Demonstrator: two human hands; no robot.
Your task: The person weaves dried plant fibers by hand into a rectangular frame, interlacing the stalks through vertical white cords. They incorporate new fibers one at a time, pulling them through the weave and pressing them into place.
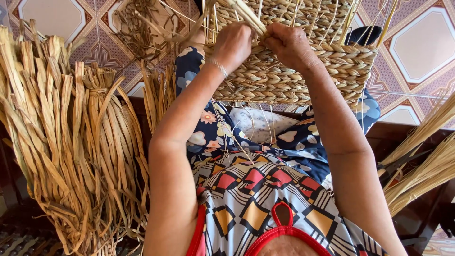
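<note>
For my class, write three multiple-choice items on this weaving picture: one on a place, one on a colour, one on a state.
1. Where is the bundle of dried strips?
A. by the person's left arm
B. on the basket
C. by the right arm

2. What colour is the garment's neckline trim?
A. green
B. red
C. white

3. How are the left hand and right hand?
A. resting in the lap
B. gripping strands at the woven basket rim
C. flat on the floor

Answers: A, it stands beside the left arm; B, the trim is red; B, both hands close on strands.

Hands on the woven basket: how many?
2. The left hand and right hand both grip a fibre strand at the woven basket rim, close together. No other hands show.
</note>
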